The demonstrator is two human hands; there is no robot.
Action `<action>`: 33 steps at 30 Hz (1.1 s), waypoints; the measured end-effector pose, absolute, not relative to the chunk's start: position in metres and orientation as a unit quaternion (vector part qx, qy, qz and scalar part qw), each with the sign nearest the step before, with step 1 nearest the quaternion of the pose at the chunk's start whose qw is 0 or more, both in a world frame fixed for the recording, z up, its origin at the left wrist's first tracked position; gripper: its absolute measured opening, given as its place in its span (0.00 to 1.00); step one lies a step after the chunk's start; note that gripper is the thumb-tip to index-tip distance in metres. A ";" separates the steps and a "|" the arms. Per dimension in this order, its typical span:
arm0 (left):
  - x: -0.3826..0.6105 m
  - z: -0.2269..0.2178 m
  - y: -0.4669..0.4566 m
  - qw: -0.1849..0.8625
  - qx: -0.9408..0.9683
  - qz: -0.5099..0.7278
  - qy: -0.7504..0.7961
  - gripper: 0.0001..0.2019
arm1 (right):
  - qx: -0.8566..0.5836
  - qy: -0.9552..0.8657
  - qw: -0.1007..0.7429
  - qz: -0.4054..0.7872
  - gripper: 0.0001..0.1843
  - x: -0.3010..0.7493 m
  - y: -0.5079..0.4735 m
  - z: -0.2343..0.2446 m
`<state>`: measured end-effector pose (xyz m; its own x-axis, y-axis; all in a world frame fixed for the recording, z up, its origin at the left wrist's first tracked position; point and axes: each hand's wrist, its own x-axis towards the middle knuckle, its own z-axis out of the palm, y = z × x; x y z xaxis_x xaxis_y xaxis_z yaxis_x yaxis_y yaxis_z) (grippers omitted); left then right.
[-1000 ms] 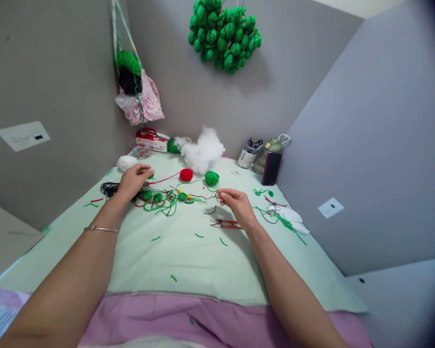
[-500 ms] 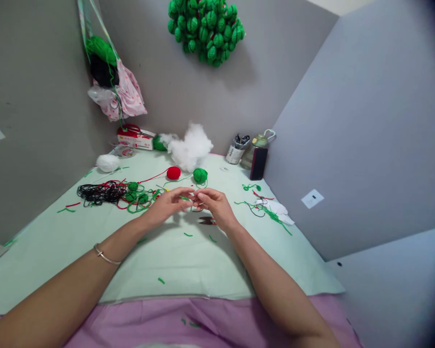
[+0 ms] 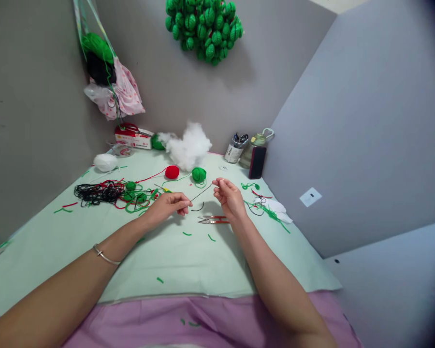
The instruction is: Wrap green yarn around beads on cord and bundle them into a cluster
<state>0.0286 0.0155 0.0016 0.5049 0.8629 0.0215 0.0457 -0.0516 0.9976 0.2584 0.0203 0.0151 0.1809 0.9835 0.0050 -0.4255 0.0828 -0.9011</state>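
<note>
A thin black strand of yarn runs taut and slanting between my two hands, above the table. My left hand pinches its lower end, thumb against fingers. At the upper end, my right hand is closed with the fingertips together on the strand. Below the right hand lie red-handled thread snips, their blades pointing left and the handle end partly hidden by that hand. A short black yarn piece rests on the table between the hands.
Left of my hands lies tangled black yarn with red and green pieces. Behind are a red yarn ball, a green yarn ball and white stuffing. A phone leans by a bottle at right. Green scraps lie in front.
My hands were close together with fingertips nearly meeting; now they are apart, the right one moved up and right, with the black strand stretched between them. The snips show more fully.
</note>
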 end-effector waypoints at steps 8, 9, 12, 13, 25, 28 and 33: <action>0.031 0.005 0.010 0.517 0.692 0.310 0.398 0.16 | -0.445 -0.392 0.606 0.531 0.16 0.279 0.022 0.024; 0.032 0.005 0.010 0.509 0.698 0.307 0.399 0.16 | -0.446 -0.444 0.544 0.555 0.17 0.272 0.018 0.023; 0.033 0.007 0.008 0.491 0.704 0.321 0.401 0.16 | -0.446 -0.560 0.368 0.593 0.20 0.247 0.005 0.019; 0.033 0.008 0.008 0.488 0.702 0.328 0.401 0.16 | -0.451 -0.578 0.339 0.589 0.19 0.240 0.001 0.018; 0.031 0.009 0.010 0.496 0.686 0.352 0.400 0.16 | -0.489 -0.597 0.369 0.518 0.17 0.275 0.001 0.045; 0.031 0.007 0.010 0.503 0.685 0.346 0.398 0.15 | -0.530 -0.574 0.444 0.440 0.17 0.313 -0.006 0.067; 0.035 -0.003 0.006 0.521 0.723 0.283 0.355 0.13 | -0.670 -0.565 0.433 0.210 0.20 0.392 -0.018 0.086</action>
